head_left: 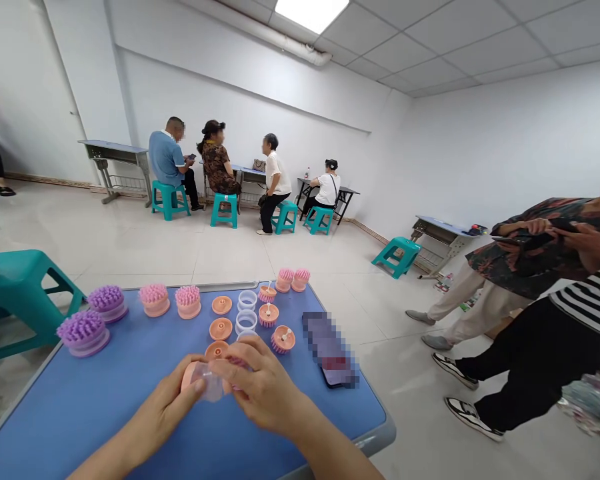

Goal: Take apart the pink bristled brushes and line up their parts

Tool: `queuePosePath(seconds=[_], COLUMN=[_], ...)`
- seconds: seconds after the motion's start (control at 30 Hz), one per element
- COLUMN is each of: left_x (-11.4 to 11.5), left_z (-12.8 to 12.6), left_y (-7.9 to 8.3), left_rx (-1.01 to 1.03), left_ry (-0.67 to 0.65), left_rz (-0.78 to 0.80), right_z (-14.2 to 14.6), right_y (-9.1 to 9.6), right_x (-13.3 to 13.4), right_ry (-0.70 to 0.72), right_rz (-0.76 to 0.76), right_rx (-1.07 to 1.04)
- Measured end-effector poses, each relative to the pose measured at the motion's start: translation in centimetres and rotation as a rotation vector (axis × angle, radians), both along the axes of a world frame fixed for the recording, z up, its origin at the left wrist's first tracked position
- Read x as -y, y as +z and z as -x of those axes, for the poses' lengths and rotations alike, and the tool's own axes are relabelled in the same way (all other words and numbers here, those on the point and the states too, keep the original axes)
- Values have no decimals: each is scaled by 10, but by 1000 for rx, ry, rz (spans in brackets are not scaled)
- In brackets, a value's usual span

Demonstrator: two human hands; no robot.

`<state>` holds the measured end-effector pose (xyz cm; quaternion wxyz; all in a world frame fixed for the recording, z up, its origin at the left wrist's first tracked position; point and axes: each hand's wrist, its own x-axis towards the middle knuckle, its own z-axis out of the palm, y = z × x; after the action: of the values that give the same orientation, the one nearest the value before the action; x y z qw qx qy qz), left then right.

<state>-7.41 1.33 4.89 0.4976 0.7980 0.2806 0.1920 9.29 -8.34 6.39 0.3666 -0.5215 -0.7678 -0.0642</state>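
Both my hands meet over the blue table (105, 400). My left hand (167, 403) and my right hand (260, 387) are closed together on a pink brush part with a clear ring (207, 381). Just beyond them lie pink round caps (221, 327), clear rings (247, 321) and pink bristle heads (283, 338). Two purple brushes (84, 330) and two pink brushes (155, 299) stand assembled at the left.
A blurred dark phone (330, 350) lies right of the parts. A teal stool (23, 293) stands left of the table. Two people sit close at the right (540, 320). Several people sit on teal stools at desks by the far wall (220, 173).
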Motion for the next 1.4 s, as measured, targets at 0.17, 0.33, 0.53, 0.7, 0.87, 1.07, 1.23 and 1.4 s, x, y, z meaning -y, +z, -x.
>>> queuePosePath(seconds=[0.17, 0.33, 0.53, 0.7, 0.87, 1.07, 1.23, 1.4], left_x=[-5, -5, -4, -2, 2, 4, 6, 4], left_z=[2, 3, 3, 1, 0, 1, -1, -1], left_y=[4, 5, 8, 8, 11, 13, 12, 12], left_rx=[29, 20, 4, 18, 8, -2, 0, -14], left_ry=[65, 69, 91, 72, 58, 63, 74, 61], left_rz=[77, 87, 118, 180, 214, 185, 131, 125], right_z=[-8, -19, -36, -39, -35, -36, -36, -36], right_y=[-11, -18, -45, -65, -66, -69, -73, -70], right_x=[5, 23, 51, 61, 58, 55, 55, 56], right_ry=[-114, -223, -450, -595, -798, -838, -832, -826], right_rz=[-104, -96, 70, 92, 116, 147, 145, 194], right_rx=[-143, -320, -620, -677, -571, -483, -460, -492])
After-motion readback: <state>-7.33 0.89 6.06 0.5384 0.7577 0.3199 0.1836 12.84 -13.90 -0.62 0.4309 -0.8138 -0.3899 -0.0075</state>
